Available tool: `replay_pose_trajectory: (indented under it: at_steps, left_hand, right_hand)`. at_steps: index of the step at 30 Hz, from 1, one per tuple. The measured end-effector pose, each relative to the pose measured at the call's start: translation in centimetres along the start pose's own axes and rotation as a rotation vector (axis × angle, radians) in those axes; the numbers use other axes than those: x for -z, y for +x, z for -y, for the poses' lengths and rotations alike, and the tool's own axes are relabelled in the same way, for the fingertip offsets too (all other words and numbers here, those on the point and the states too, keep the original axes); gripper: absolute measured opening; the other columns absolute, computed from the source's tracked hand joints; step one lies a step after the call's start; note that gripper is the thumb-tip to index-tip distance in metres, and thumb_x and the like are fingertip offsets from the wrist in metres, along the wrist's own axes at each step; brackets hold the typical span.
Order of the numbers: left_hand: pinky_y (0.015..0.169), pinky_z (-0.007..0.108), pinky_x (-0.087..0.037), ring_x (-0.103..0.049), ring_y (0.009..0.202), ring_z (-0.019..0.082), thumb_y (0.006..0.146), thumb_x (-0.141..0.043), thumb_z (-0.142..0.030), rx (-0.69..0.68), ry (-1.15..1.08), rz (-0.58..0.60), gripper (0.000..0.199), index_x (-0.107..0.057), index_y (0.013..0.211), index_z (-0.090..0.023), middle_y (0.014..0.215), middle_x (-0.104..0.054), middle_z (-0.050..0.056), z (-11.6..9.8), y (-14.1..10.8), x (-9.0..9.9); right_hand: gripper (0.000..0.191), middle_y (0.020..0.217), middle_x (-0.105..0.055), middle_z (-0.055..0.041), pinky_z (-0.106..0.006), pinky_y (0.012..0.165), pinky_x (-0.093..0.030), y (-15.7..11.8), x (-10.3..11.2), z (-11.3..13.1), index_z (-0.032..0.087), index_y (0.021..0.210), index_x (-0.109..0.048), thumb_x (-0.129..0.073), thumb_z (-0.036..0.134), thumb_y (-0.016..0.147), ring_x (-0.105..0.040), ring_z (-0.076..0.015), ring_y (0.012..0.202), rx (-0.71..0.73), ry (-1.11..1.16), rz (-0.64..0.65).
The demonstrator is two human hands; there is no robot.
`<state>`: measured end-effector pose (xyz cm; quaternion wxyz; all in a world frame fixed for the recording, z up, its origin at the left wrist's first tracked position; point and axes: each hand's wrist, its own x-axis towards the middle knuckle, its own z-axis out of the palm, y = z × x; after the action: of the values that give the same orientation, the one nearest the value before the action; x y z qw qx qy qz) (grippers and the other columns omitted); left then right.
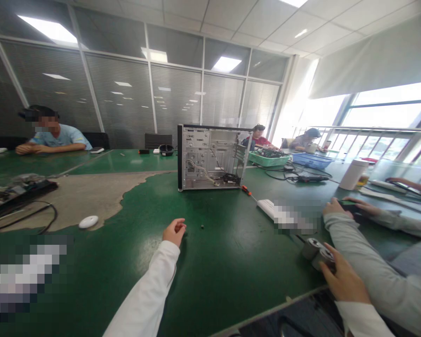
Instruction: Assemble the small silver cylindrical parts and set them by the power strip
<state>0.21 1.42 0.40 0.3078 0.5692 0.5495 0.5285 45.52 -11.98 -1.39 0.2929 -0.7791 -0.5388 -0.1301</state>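
Note:
My left hand (174, 230) is low over the green table, its fingers curled together; whether anything is between them is hidden. Just to its right lies a tiny dark piece (202, 227), too small to name. Beyond both stands an opened computer case (214, 159), its side off, with loose cables inside. At the lower right, my right hand (349, 278) has its thumb and fingers around one of a pair of grey cylinders (312, 249) with pale tops. A screwdriver (246, 190) with an orange and black handle lies by the case's right corner.
A white power strip (277, 213) lies right of the middle. A co-worker's sleeved arm (358, 248) reaches in beside my right hand. Farther back are a green basket (270, 160), a blue basket (312, 160) and a white bottle (353, 174). A white oval object (89, 222) lies left.

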Motion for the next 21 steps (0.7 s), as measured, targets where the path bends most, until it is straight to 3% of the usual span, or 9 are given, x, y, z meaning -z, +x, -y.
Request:
replay_pose_trajectory:
  at_steps: [6, 8, 12, 14, 16, 19, 21]
  left_hand:
    - [0.064, 0.027, -0.047, -0.057, 0.06, 0.013, 0.06, -0.05, -0.016, -0.001, 0.036, 0.008, 0.026, -0.055, 0.085, -0.014, 0.069, -0.061, 0.003, 0.1, 0.1, -0.1]
    - [0.063, 0.027, -0.047, -0.057, 0.059, 0.013, 0.06, -0.05, -0.016, -0.002, 0.028, 0.008, 0.026, -0.055, 0.085, -0.013, 0.069, -0.06, 0.003, 0.2, 0.1, -0.1]
    - [0.061, 0.026, -0.047, -0.057, 0.057, 0.012, 0.061, -0.05, -0.017, -0.007, 0.0, 0.001, 0.025, -0.055, 0.085, -0.013, 0.067, -0.06, 0.003, 0.4, 0.1, -0.1]
    - [0.06, 0.025, -0.047, -0.057, 0.056, 0.012, 0.061, -0.05, -0.017, -0.004, -0.008, -0.002, 0.025, -0.055, 0.085, -0.013, 0.067, -0.06, 0.002, 0.3, 0.1, -0.2]
    - [0.059, 0.025, -0.047, -0.057, 0.055, 0.011, 0.06, -0.051, -0.016, 0.006, -0.016, -0.005, 0.024, -0.056, 0.084, -0.014, 0.066, -0.06, 0.002, 0.2, 0.0, -0.2]
    - [0.059, 0.024, -0.047, -0.057, 0.054, 0.011, 0.059, -0.051, -0.014, 0.032, -0.026, -0.014, 0.023, -0.056, 0.082, -0.014, 0.065, -0.06, 0.001, -0.3, -0.1, -0.1]
    - [0.059, 0.025, -0.047, -0.057, 0.054, 0.011, 0.059, -0.051, -0.013, 0.044, -0.029, -0.02, 0.023, -0.056, 0.082, -0.013, 0.064, -0.06, 0.002, -0.6, -0.2, -0.1]
  right_hand:
    - [0.049, 0.098, -0.052, -0.0102, -0.033, 0.071, -0.043, 0.9, -1.0, 0.4, 0.015, 0.118, -0.034, -0.033, 0.033, 0.072, -0.053, -0.0219, 0.085, 0.092, 0.062, -0.009]
    - [0.053, 0.099, -0.051, -0.013, -0.037, 0.074, -0.041, 0.7, -1.1, 1.1, 0.01, 0.119, -0.032, -0.035, 0.034, 0.072, -0.051, -0.0243, 0.088, 0.116, 0.046, -0.103]
    - [0.052, 0.107, -0.045, -0.018, -0.045, 0.082, -0.032, -0.4, -0.4, 4.1, 0.007, 0.113, -0.04, -0.044, 0.034, 0.069, -0.042, -0.0308, 0.1, 0.094, -0.002, -0.443]
    - [0.041, 0.108, -0.046, -0.0148, -0.044, 0.085, -0.031, -1.2, 0.1, 6.9, 0.012, 0.106, -0.047, -0.045, 0.03, 0.07, -0.042, -0.028, 0.1, 0.205, 0.077, -0.466]
    - [0.032, 0.105, -0.049, -0.0101, -0.041, 0.083, -0.035, -1.9, 0.5, 10.6, 0.018, 0.102, -0.049, -0.042, 0.026, 0.072, -0.045, -0.0236, 0.097, 0.406, 0.201, -0.315]
    - [0.035, 0.106, -0.05, -0.0075, -0.033, 0.08, -0.04, -2.5, 0.1, 17.1, 0.021, 0.109, -0.044, -0.036, 0.02, 0.075, -0.046, -0.0178, 0.097, 0.678, 0.314, 0.111]
    - [0.04, 0.112, -0.047, -0.008, -0.031, 0.082, -0.039, -2.3, -1.0, 21.4, 0.022, 0.114, -0.041, -0.037, 0.018, 0.075, -0.044, -0.017, 0.1, 0.818, 0.312, 0.322]
